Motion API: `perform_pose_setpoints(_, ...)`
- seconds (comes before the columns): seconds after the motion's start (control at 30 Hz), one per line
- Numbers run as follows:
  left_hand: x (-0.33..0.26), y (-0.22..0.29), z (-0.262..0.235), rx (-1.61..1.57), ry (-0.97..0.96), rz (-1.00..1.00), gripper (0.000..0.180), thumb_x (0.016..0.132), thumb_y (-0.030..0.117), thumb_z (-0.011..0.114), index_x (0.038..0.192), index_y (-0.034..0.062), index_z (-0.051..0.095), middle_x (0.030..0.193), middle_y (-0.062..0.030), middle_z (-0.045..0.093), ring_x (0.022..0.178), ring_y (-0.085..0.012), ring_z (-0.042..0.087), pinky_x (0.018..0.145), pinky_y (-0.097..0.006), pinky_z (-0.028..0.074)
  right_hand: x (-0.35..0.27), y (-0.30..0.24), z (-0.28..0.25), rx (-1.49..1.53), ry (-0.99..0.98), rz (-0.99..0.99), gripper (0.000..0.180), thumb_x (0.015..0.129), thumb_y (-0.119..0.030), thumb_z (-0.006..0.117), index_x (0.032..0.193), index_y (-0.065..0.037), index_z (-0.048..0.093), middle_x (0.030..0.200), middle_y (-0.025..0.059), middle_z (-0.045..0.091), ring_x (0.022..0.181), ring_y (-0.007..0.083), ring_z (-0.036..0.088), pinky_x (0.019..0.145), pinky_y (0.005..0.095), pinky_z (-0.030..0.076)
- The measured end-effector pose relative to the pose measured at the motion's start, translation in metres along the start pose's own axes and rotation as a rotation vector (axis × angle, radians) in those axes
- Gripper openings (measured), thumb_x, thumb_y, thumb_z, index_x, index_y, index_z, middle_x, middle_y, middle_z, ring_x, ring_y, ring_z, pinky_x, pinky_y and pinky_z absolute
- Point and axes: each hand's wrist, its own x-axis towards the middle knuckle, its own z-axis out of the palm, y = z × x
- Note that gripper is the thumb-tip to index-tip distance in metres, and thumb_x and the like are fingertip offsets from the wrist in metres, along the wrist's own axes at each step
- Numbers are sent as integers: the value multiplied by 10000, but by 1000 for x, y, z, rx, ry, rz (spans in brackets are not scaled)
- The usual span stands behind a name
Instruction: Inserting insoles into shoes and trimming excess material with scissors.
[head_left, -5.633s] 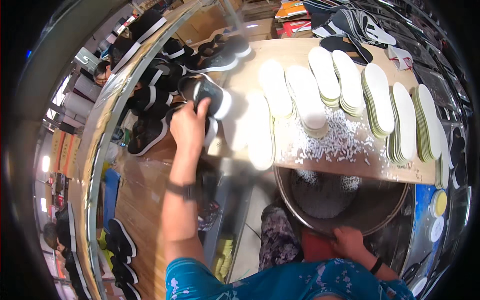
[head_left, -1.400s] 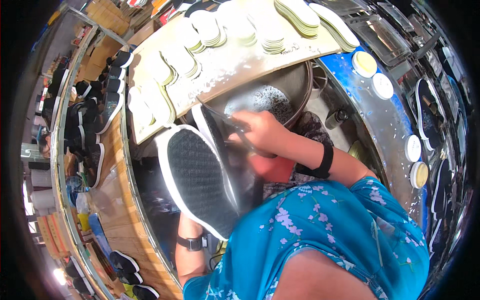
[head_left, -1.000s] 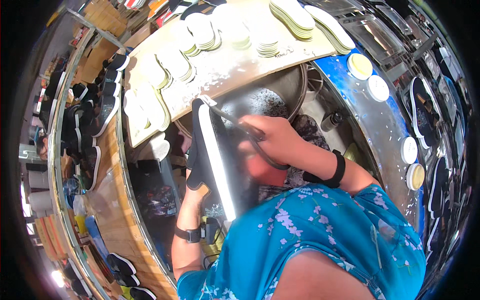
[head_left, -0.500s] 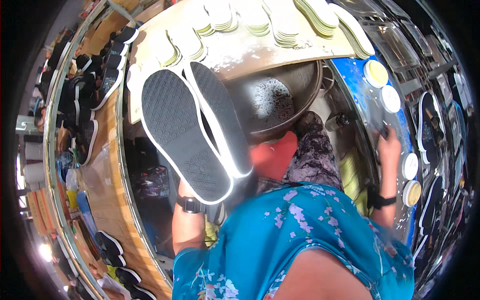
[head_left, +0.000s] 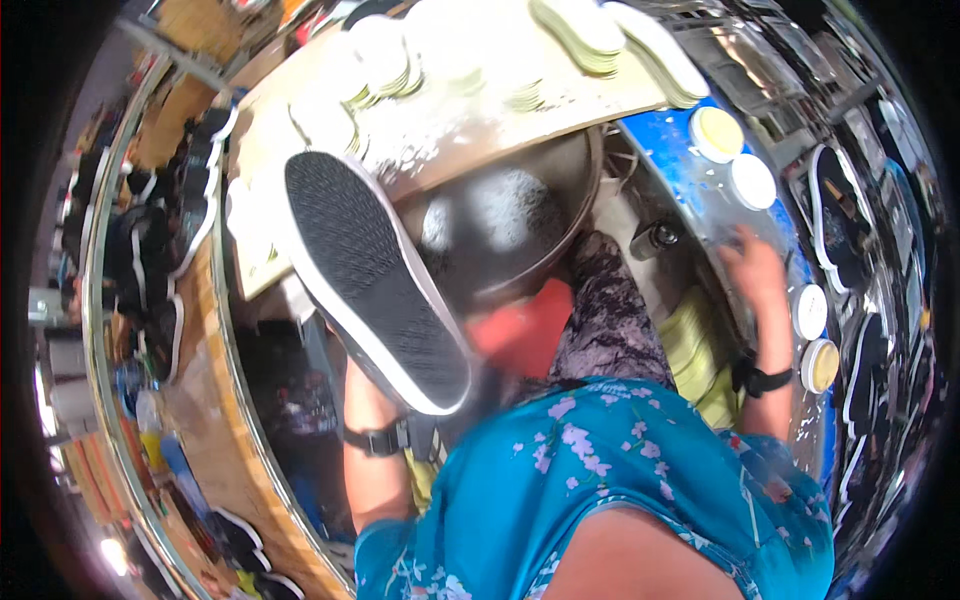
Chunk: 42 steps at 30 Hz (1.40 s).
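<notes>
Shoe held sole-up, right hand out at the blue bench.

Our left hand (head_left: 352, 372), mostly hidden, grips a black canvas shoe with a white-edged rubber sole (head_left: 372, 280), tread toward us, above the round metal basin (head_left: 520, 235). Our right hand (head_left: 752, 268), fingers loosely spread, rests on the blue worktop (head_left: 672, 140) near round white-lidded tins (head_left: 752, 181). We judge this a fetch-supplies step; next calls for a firm grasp there.
</notes>
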Motion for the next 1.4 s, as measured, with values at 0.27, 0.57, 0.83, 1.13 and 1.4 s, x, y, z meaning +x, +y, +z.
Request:
perform_pose_setpoints(0.27,78,-13,38,1780,98,376,305,867,197,523,1029,-61,548,941,-261,598,901,-385,584,771,-395,446,-10,-227,76,388,-428,-957,539,753,-355,628,1155,-21,497,1166,180,501,1092,334,476,918,401,394)
perform_pose_setpoints(0.57,82,88,139,1835,-468,184,338,840,190,594,1089,-34,549,765,-150,628,584,-166,589,577,-290,469,151,-165,-5,415,5,-735,427,725,-249,642,1092,-46,560,1041,164,588,997,300,547,846,385,435)
perform_pose_setpoints(0.83,249,61,232,2334,-289,806,618,715,351,682,1173,-14,485,1187,-186,495,1090,-319,489,909,-367,408,225,-223,-7,233,139,-1040,389,631,-218,664,970,-40,598,939,130,587,908,312,538,805,383,431)
perform_pose_setpoints(1.13,330,79,196,2250,-370,536,603,632,406,726,1043,-1,556,1107,-190,521,1022,-321,522,889,-362,425,251,-241,40,259,52,-1106,329,612,-250,670,858,-39,613,874,111,575,853,302,541,755,376,452)
perform_pose_setpoints(1.4,322,59,186,2348,-374,756,364,736,153,532,1064,-1,491,997,-234,534,941,-383,530,839,-427,430,219,-248,54,32,147,-1068,81,696,-83,526,733,-28,571,829,119,560,809,282,548,700,397,458)
